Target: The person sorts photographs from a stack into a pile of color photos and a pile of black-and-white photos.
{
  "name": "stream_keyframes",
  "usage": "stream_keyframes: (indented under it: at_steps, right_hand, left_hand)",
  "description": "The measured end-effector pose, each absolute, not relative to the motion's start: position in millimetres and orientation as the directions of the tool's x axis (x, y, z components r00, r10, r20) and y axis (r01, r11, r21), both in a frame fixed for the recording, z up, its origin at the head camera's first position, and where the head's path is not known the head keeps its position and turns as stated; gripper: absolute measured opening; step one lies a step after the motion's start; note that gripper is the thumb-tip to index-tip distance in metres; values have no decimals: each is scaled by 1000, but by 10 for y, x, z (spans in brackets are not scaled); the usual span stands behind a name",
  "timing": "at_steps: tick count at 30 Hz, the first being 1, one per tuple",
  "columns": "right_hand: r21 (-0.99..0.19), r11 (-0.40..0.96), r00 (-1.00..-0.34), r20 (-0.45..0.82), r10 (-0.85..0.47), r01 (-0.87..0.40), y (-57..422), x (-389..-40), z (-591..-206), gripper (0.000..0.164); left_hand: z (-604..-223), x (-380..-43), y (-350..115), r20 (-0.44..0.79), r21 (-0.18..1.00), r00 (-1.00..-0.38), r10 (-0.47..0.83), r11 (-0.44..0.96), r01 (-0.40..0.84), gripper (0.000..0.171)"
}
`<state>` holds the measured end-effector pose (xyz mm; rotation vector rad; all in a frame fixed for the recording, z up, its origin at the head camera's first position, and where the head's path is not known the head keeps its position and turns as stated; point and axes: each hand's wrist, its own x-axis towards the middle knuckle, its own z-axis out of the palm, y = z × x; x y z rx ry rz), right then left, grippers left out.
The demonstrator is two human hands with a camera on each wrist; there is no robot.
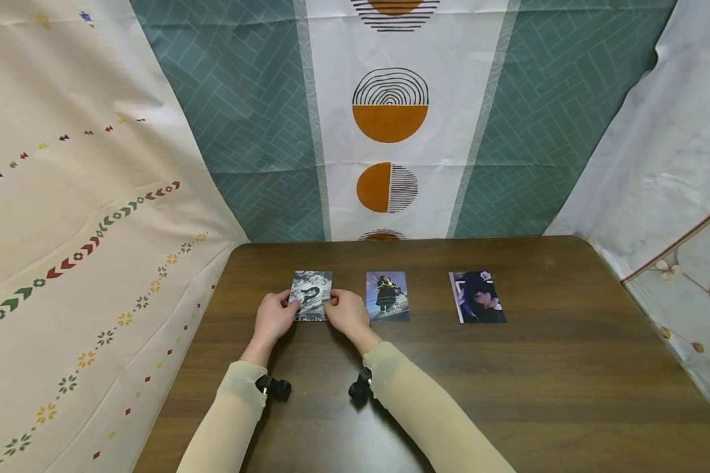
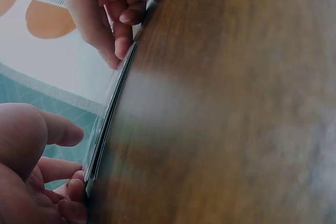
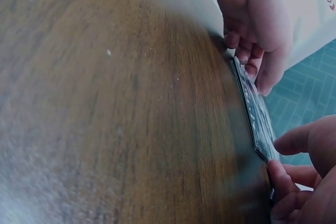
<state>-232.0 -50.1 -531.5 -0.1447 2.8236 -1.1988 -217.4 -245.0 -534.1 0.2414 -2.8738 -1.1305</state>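
Observation:
A small stack of photo cards point(image 1: 311, 289), topped by a black-and-white picture, lies at the left of the table. My left hand point(image 1: 274, 317) holds its left edge, thumb over the picture. From the other side my right hand point(image 1: 348, 312) holds the right edge. Several thin layers show along the side of the stack point(image 2: 109, 119) in the left wrist view. Seen from the right wrist, the stack point(image 3: 252, 111) lies low by the wood, with left-hand fingers point(image 3: 270, 74) at its far end and right-hand fingers point(image 3: 278, 174) at the near corner.
Right of my hands lies a photo card of a dark-dressed figure against blue sky point(image 1: 386, 295). Farther right is a dark purple photo card point(image 1: 478, 297). Both are on the brown wooden table point(image 1: 509, 394). Patterned cloths point(image 1: 254, 131) hang behind and beside it.

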Motion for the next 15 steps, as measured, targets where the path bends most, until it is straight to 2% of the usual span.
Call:
stream_keyframes:
  at_steps: [15]
  right_hand:
    - [-764,638,-989,-2,-151,-96,-444,-2299,-5352,42]
  left_hand:
    - [-5345,-2196,-2492,-28,725,-986,-165,676,-134,57]
